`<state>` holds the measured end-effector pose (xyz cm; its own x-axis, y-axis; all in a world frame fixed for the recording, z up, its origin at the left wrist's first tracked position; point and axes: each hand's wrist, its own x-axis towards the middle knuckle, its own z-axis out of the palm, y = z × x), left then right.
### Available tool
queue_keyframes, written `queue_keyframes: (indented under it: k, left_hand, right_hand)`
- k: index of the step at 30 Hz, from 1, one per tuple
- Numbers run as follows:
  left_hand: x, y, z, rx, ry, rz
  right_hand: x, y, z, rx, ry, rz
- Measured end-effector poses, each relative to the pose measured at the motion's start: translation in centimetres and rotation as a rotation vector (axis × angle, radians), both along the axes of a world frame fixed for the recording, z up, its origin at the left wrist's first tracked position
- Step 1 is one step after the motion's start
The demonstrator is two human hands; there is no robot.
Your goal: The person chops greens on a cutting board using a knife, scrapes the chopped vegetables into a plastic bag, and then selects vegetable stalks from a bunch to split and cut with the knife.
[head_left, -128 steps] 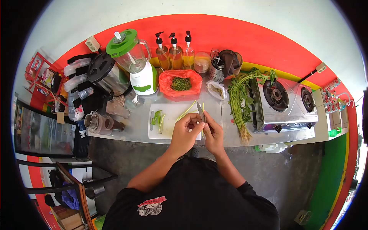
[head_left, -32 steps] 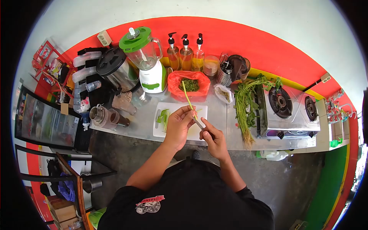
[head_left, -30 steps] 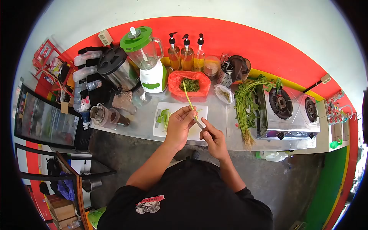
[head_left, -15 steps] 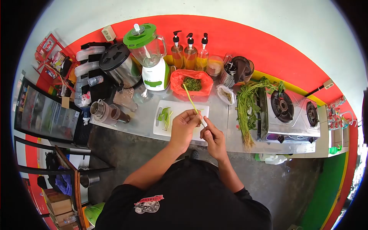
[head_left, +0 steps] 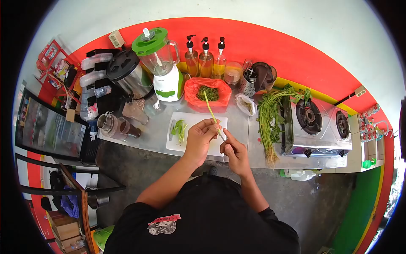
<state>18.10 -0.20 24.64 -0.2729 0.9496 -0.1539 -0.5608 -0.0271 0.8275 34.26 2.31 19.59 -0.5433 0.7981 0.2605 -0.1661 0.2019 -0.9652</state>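
My left hand is closed on a long pale green stem, which points up and away over the cutting board. My right hand is closed round a small knife, its blade against the lower end of the stem. Both hands are above the front right part of the white cutting board. Cut leaves and short stems lie on the board's left half. Behind the board stands a red plastic bag holding chopped greens.
A bundle of leafy stems with roots lies right of the board, beside a two-burner stove. At the back left stands a blender; pump bottles line the wall. A small white bag sits near the utensil holder.
Earlier both hands were together round the knife; since then my left hand has raised a long stem. Over the last second the blade has turned slightly, and the camera view has shifted a little.
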Motion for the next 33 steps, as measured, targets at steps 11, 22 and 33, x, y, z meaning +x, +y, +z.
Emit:
queue_keyframes:
  k: [11, 22, 33]
  left_hand:
    - [0.6, -0.2, -0.9, 0.041, -0.179, -0.154]
    - [0.8, -0.2, -1.6, 0.007, -0.215, -0.202]
    - [1.1, -0.9, 0.0, 0.006, 0.044, -0.046]
  right_hand:
    - [0.5, 0.2, 1.0, -0.015, -0.004, -0.048]
    - [0.3, 0.6, 0.1, 0.108, 0.002, -0.068]
    - [-0.5, 0.3, 0.4, 0.073, -0.069, -0.182]
